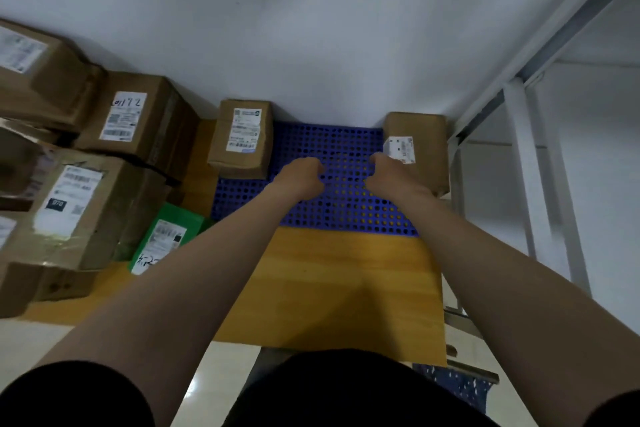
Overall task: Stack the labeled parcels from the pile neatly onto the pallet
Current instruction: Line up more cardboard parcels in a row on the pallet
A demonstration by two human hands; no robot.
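Both arms out over the blue pallet [346, 208] now, my left hand [301, 178] and right hand [393, 177] with fingers curled in, gripping nothing. The pallet carries two brown parcels, labels up: one parcel [240, 139] at its far-left corner, the other parcel [424, 163] at the far-right corner, just beside my right knuckles, and whether they touch I can't tell. Bare blue grid lies between them. Off to my left sits the pile [114, 149] of labeled boxes, with a green parcel [168, 236] leaning at its near edge on the yellow board [339, 288]
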